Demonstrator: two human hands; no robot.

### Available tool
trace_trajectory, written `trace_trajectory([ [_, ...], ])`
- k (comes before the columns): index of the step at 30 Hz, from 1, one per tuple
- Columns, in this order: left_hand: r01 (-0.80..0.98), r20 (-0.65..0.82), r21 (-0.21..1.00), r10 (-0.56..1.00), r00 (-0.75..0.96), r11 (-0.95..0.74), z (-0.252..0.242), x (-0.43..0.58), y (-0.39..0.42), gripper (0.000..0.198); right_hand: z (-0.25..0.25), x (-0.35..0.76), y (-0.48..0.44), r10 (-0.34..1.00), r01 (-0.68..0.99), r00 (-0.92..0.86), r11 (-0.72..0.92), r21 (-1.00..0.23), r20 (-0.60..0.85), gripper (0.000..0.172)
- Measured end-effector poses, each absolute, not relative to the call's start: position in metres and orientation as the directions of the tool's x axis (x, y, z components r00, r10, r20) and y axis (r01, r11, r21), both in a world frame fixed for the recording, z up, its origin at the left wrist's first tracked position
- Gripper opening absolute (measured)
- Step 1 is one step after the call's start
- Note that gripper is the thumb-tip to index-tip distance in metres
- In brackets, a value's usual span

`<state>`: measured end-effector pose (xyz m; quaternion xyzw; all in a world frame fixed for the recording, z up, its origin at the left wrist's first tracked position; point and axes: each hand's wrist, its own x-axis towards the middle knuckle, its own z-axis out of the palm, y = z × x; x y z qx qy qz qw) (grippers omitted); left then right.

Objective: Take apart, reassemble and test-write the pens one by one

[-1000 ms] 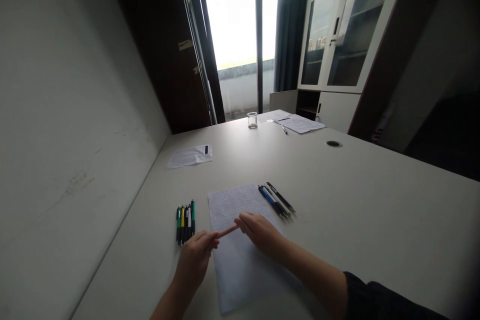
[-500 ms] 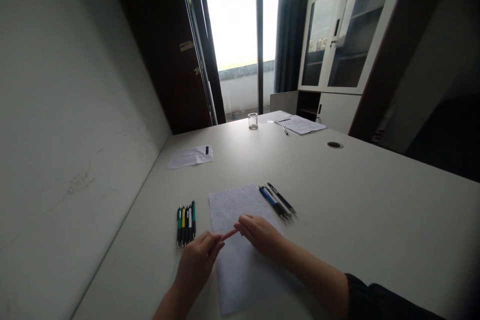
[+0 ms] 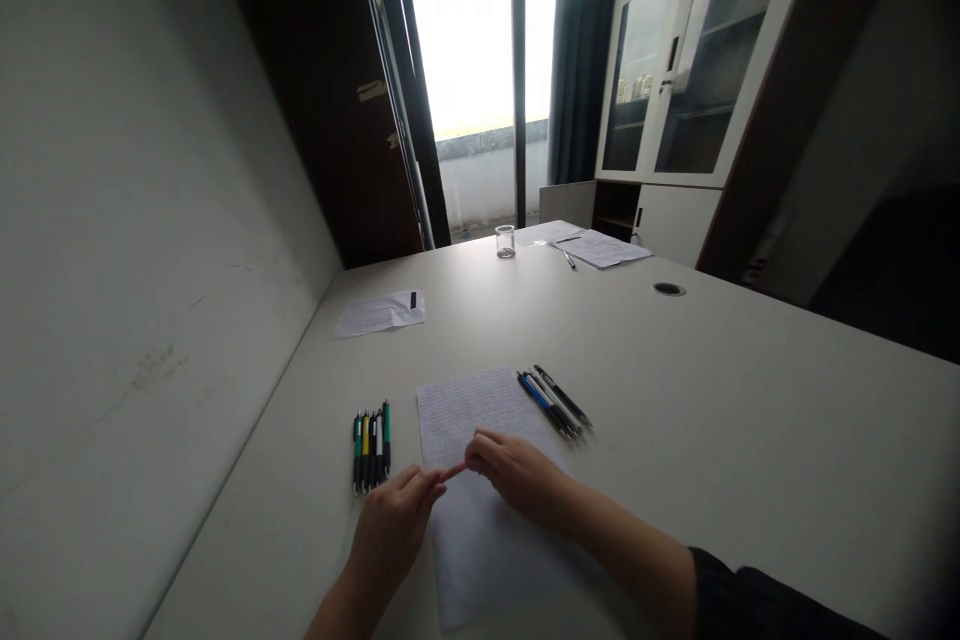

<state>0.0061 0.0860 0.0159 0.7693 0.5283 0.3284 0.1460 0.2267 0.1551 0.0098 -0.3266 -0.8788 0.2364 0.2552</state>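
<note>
Between my two hands is a thin reddish stick-like object, pinched at both ends above the written sheet of paper. My left hand closes on its left end, and my right hand closes on its right end. What the object is cannot be made out. A row of several pens, green, yellow, black and white, lies left of the paper, just beyond my left hand. Another group of pens, blue, white and black, rests at the paper's upper right edge.
A wrinkled sheet lies at the left back of the white table. Farther back are a clear glass, more papers with a pen, and a round table hole. A wall borders the left side.
My right hand has shifted slightly left, closer to my left hand, and less of the reddish object shows between them. The pens and papers have not moved.
</note>
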Motion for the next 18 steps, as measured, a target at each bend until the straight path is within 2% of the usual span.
trace_trajectory([
  [4, 0.758, 0.373, 0.491, 0.890, 0.262, -0.429, 0.0151, 0.0041, 0.0873, 0.018, 0.0130, 0.2271, 0.1542, 0.691, 0.485, -0.664, 0.689, -0.539, 0.286, 0.016],
  [10, 0.800, 0.355, 0.414, 0.886, 0.299, -0.436, 0.0155, 0.0028, 0.0886, 0.018, 0.0133, 0.2277, 0.1549, 0.682, 0.524, -0.684, 0.706, -0.475, 0.259, 0.021],
  [18, 0.759, 0.424, 0.410, 0.842, 0.333, -0.506, 0.0152, 0.0075, 0.0876, 0.022, 0.0164, 0.2267, 0.1508, 0.648, 0.486, -0.704, 0.739, -0.467, 0.291, 0.018],
])
